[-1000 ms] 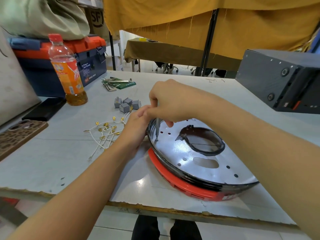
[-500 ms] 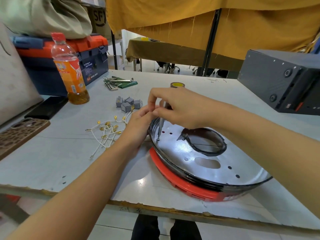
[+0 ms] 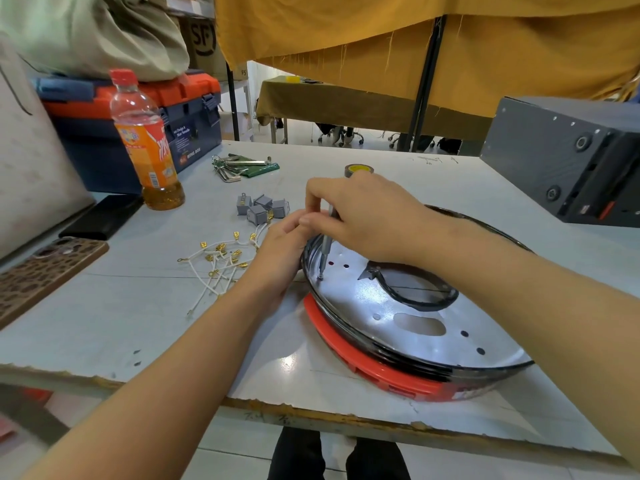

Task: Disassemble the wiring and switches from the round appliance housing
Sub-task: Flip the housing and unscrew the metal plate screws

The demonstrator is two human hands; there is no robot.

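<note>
The round housing (image 3: 408, 327), a shiny metal plate with a black rim on a red base, lies on the table at centre right. My right hand (image 3: 363, 216) grips a thin screwdriver (image 3: 325, 249) held upright, its tip on a screw near the plate's left rim. My left hand (image 3: 280, 252) holds the housing's left edge, fingers curled over the rim beside the shaft. Several removed grey switches (image 3: 260, 210) and white wires with gold terminals (image 3: 221, 263) lie on the table to the left.
An orange drink bottle (image 3: 147, 143), a blue and orange toolbox (image 3: 138, 133), hex keys (image 3: 239, 166), a tape roll (image 3: 358, 169) and two phones (image 3: 45, 268) sit at left and back. A dark grey case (image 3: 568, 161) stands at right. The table's chipped front edge (image 3: 311, 414) is near.
The view has shifted slightly. My right hand has turned on the screwdriver and sits a little higher on the handle, while the tip stays at the same screw. My left hand stays on the rim.
</note>
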